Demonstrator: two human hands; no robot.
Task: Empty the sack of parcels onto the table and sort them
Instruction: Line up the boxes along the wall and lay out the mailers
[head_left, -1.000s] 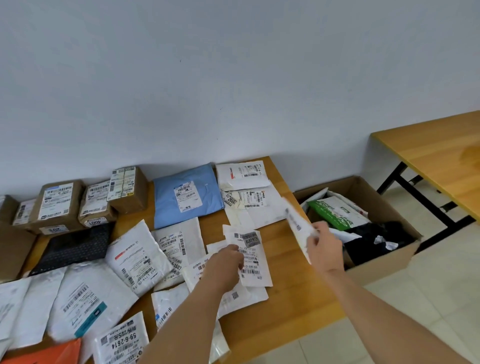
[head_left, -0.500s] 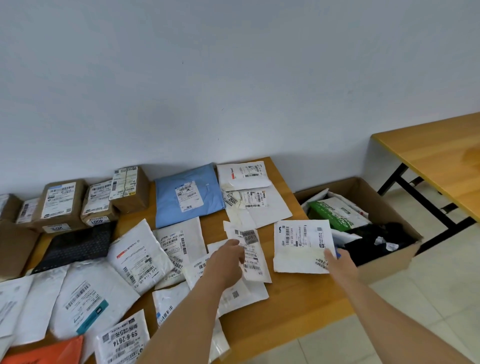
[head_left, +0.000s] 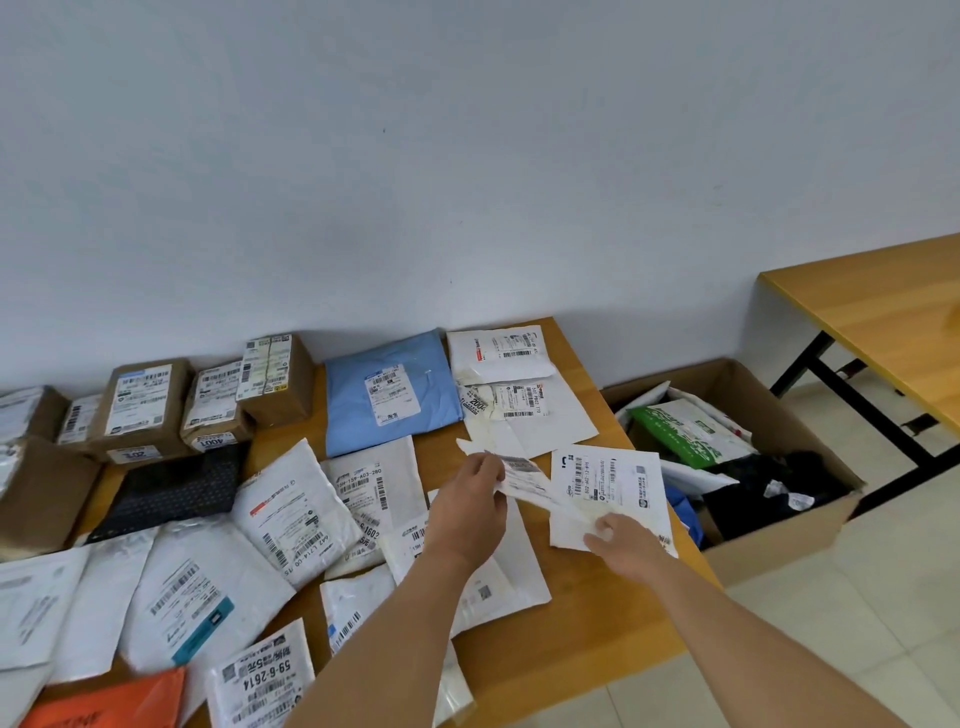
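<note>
At the left edge I see brown boxes (head_left: 143, 410) and white mailers (head_left: 202, 592) cut off by the frame. My left hand (head_left: 467, 512) pinches a small white parcel (head_left: 524, 480), lifted and tilted, its label blurred. My right hand (head_left: 621, 545) rests with fingers spread on a flat white mailer (head_left: 608, 480) on the table (head_left: 561, 639). A floor carton (head_left: 769, 545) partly hides its contents.
</note>
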